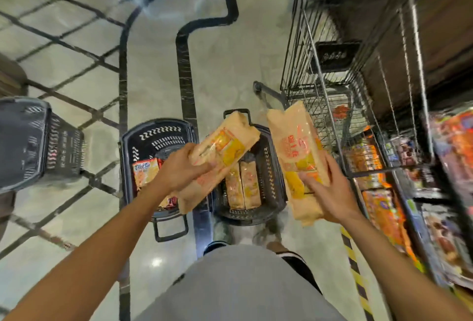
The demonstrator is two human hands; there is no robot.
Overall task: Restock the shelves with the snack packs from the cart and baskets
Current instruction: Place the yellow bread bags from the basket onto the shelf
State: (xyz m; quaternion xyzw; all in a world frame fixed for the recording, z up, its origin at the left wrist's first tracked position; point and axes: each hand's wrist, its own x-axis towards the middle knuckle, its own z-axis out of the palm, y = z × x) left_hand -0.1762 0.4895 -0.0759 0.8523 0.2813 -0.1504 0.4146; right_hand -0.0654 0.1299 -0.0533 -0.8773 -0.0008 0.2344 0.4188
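I grip one snack pack [220, 156] in my left hand [176, 169], another pack [298, 159] in my right hand [330, 190], above the baskets [271, 167]. One-handed holds may slip before reaching the shelves [399, 192].

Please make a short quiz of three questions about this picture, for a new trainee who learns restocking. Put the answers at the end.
1. True or false: each hand holds one snack pack.
2. Which basket still has tan packs like the held ones? A) the far left one B) the middle one C) the right one, between the two hands.
3. Fill in: the wire cart stands on the person's ____ side, next to the shelves.

Key
1. True: the left hand grips the left pack and the right hand grips the right pack.
2. C.
3. Right.
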